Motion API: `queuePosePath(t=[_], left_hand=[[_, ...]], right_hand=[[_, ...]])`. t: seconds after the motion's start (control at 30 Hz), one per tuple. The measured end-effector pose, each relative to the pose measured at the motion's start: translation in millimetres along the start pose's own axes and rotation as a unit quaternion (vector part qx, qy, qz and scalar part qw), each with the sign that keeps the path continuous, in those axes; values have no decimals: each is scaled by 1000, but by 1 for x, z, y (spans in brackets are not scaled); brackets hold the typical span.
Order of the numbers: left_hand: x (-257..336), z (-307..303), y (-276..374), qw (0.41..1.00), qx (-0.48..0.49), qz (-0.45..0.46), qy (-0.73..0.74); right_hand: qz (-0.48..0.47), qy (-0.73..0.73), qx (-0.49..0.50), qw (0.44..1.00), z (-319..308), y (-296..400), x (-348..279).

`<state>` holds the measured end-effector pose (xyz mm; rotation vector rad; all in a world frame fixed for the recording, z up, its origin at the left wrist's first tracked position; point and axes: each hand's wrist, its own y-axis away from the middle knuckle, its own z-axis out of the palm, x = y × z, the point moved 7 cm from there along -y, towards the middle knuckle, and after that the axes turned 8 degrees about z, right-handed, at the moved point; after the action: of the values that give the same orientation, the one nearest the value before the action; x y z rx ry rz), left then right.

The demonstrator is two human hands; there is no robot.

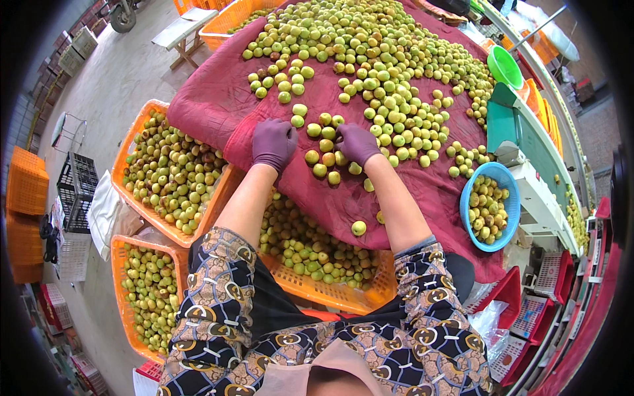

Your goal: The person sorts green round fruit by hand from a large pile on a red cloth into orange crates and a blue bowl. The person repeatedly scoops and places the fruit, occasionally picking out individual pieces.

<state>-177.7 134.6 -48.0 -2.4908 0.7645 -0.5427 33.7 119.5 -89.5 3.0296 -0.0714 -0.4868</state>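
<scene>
Both my hands wear purple gloves over a dark red quilted cloth (218, 94) spread with round green-and-brown fruits, which look like jujubes (391, 84). My left hand (274, 145) is curled near the cloth's left fold, its fingertips close to a pair of green fruits (297, 115). Whether anything is inside it cannot be seen. Fingers bent, my right hand (357, 143) touches the right side of a small loose group of fruits (327, 145); its fingertips are partly hidden. Below the cloth's front edge, an orange crate (317, 288) of fruits stands between my forearms.
Two more orange crates of fruit, an upper one (139, 208) and a lower one (121, 297), stand at left. A blue basin (465, 218) of browner fruits sits at right, beside a green conveyor belt (540, 148). A bright green basin (505, 68) is farther back.
</scene>
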Motion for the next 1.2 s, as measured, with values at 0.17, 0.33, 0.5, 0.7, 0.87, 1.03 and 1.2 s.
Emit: queuePosePath(t=[0.17, 0.33, 0.5, 0.7, 0.87, 1.03, 1.2], left_hand=[[4, -1, -2, 1000, -5, -5, 9], [-3, -3, 1, 1000, -3, -29, 5], [3, -1, 2, 1000, 11, -13, 12], [-1, 2, 3, 1000, 16, -11, 12], [-7, 15, 3, 1000, 3, 0, 16], [-12, 34, 9, 998, -26, 56, 6], [-4, 46, 28, 985, -153, 63, -57]], right_hand=[[-8, -109, -24, 994, -7, 13, 5], [75, -581, -60, 808, -21, 49, 29], [92, -754, -193, 621, -36, 75, 45], [52, -860, -186, 472, -58, 132, 46], [40, -878, -118, 462, -106, 217, 61], [46, -881, 26, 470, -143, 327, 119], [-17, -959, 114, 259, -114, 449, 261]])
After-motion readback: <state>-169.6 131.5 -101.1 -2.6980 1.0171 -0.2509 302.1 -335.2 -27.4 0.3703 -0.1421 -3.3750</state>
